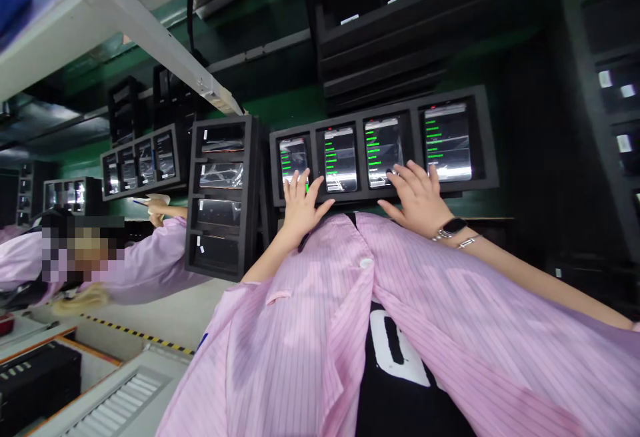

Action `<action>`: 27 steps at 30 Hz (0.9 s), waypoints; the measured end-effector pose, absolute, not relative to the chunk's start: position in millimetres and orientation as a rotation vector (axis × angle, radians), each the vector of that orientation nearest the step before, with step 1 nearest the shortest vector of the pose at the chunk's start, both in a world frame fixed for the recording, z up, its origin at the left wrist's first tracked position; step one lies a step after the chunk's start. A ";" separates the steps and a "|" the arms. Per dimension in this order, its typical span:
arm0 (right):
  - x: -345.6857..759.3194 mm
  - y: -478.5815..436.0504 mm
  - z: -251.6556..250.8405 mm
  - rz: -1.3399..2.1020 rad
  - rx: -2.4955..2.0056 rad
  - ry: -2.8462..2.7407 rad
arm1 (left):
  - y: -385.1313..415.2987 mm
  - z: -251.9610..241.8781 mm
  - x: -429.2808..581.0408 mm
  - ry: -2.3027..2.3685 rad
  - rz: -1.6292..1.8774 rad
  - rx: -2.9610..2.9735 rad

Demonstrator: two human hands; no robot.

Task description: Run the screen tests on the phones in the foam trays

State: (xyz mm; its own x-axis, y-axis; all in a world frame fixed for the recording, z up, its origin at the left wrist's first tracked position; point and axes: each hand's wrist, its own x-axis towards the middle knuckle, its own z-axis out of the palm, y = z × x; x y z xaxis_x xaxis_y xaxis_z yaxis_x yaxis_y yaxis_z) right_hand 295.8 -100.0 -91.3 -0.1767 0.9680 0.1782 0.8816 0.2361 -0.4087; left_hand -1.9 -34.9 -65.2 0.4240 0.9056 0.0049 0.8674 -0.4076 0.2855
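A black tray (489, 140) lies on the green counter (285, 105), its long near edge close to the person's body. It has four compartments in a row, each holding one phone-like device with a lit screen and lines of green text: the first device (291, 152) at the left end, then the second device (340, 165), the third device (383, 140) and, by the right end, the fourth device (447, 140). Just beside its left edge a second tray (248, 193) stands crosswise, with four dark, white-labelled items in its compartments. Stacked trays (380, 63) sit beyond the far edge.

Both hands reach over the near edge, palms down, fingers spread and gripping nothing. The left hand (303, 207) has its fingertips over the near part of the first device, its thumb angled along the tray's near edge. The right hand (420, 200) spans the third and fourth devices' near corners, thumb out to the left; whether its fingertips touch the screens I cannot tell.
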 end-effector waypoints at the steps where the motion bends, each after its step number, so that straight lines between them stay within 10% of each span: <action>1: 293.1 -98.0 -92.8 0.292 -1.692 -2.135 | -33.0 -67.0 2.1 1.530 0.231 2.454; 17: 281.4 -107.4 -107.1 -0.057 -1.491 -2.165 | -51.0 -75.6 9.0 1.554 0.116 2.629; 27: 273.8 -113.9 -99.0 0.359 -1.547 -1.920 | -65.1 -78.0 12.6 1.648 0.092 2.760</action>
State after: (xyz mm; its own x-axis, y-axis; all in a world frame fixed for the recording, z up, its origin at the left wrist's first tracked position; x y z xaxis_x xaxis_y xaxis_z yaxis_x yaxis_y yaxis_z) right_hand 273.8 -113.9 -99.0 -0.1036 0.9464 0.3059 0.7721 0.2704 -0.5751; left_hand 12.6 -65.1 -78.0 0.4740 0.8762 0.0870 0.8804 -0.4729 -0.0341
